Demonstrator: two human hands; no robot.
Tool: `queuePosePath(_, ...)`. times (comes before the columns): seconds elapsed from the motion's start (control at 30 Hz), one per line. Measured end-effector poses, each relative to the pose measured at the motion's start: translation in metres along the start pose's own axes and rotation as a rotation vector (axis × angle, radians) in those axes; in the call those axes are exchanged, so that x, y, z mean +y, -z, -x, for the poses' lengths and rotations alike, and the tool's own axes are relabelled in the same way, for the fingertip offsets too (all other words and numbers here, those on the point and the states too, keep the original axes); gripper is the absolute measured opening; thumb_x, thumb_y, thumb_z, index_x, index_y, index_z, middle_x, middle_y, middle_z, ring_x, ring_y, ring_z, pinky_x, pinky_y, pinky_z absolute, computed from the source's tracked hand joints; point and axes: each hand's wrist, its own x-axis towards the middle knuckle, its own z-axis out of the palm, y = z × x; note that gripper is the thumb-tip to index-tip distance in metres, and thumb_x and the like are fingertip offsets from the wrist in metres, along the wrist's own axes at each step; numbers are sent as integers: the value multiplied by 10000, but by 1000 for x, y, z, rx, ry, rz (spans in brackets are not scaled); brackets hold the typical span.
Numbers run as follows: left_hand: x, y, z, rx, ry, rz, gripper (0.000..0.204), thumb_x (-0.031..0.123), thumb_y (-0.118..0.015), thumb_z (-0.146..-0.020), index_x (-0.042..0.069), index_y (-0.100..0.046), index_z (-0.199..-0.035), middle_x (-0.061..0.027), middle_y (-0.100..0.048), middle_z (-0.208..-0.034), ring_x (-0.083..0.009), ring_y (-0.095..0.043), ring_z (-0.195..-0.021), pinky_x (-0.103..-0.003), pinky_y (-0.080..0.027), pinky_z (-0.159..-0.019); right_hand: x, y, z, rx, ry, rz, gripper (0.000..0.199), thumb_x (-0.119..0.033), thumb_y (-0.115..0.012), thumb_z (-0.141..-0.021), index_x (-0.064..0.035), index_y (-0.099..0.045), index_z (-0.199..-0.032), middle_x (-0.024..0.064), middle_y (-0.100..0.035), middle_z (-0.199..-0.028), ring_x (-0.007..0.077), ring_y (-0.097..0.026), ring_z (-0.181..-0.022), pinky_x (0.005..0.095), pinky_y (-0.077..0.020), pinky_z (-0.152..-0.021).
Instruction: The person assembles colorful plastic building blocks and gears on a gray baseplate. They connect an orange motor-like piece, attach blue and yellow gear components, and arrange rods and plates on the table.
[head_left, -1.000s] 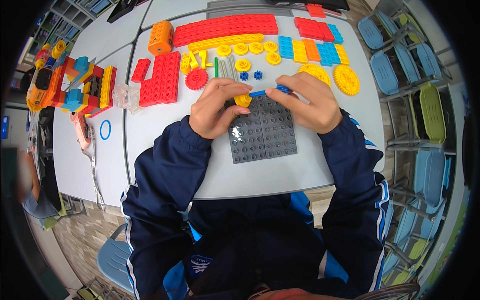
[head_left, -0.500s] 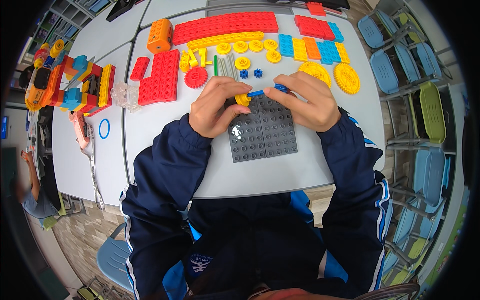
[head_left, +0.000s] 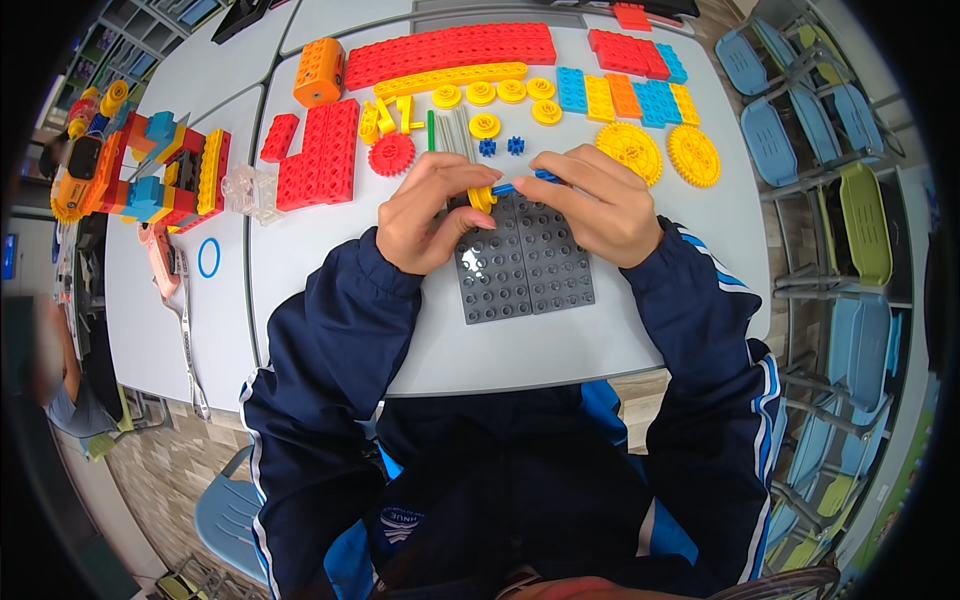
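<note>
Above the far half of a dark grey studded baseplate (head_left: 525,260), my two hands come together. My left hand (head_left: 428,215) pinches a yellow pulley wheel (head_left: 482,199) between thumb and fingers. A blue axle (head_left: 504,188) reaches from that wheel to my right hand (head_left: 605,205), whose thumb and fingers grip it; a blue end piece (head_left: 547,176) shows at the fingertips. How deep the axle sits in the wheel is hidden. Just beyond lie two small blue gears (head_left: 487,148), a yellow pulley wheel (head_left: 485,126) and clear rods (head_left: 458,132).
Red beams (head_left: 450,55) and several yellow wheels (head_left: 481,94) lie at the back. Large yellow gears (head_left: 694,158) and coloured bricks (head_left: 625,98) are at the right. Left are red bricks (head_left: 318,155), a clear piece (head_left: 250,193) and a built brick model (head_left: 160,175). Another person sits far left.
My right hand has shifted left toward my left hand. Less of the blue axle shows between the wheel and my right fingers. My left hand stays nearly in place.
</note>
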Motion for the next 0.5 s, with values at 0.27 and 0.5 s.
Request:
queuePosePath(0.27, 8, -1, 1, -129, 93, 171, 464, 56, -830, -771, -30, -622, -1177, -156, -660, -1122, -224, -688, -991, -312, -574, -837, -3, -11, 0, 68, -261, -231, 401, 113, -660, -807, -15, -650, -1187, 161, -626, -1159, 276, -642, -858, 318, -558, -745)
queuePosePath(0.5, 13, -8, 0, 24, 207, 263, 488, 67, -840, -763, -23, -652, -1204, -140, -692, -1040, -211, -721, -948, -283, -603, -783, 4, -9, 3, -22, -392, -361, 553, -112, -777, -830, -66, -567, -1340, 145, -480, -1417, 263, -623, -1069, 334, -546, -867)
